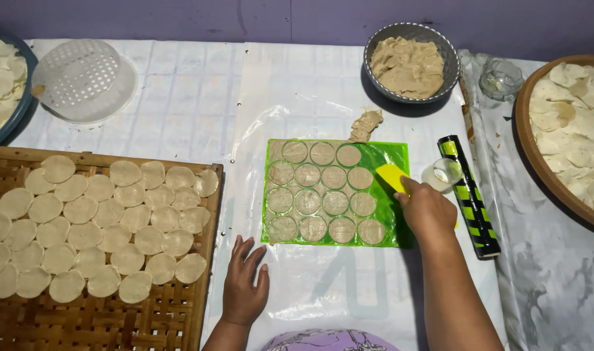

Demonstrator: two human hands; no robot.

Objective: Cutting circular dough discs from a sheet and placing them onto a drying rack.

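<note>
Holding yellow scraper (391, 175) in right hand (429, 211) | green mat (398, 224) | left hand (244, 286) flat

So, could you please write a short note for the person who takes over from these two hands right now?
Left hand: flat on the clear plastic sheet, fingers spread, holding nothing.
Right hand: grip closed on a yellow scraper, at the right edge of the green mould sheet.
Mould sheet: all its round holes in view are filled with dough; a small lump of dough lies just above it.
Done: many thin rounds laid in rows on the woven bamboo tray at left.
Left: the rounds in the mould are not yet lifted out; the grey bowl holds more dough.
</note>
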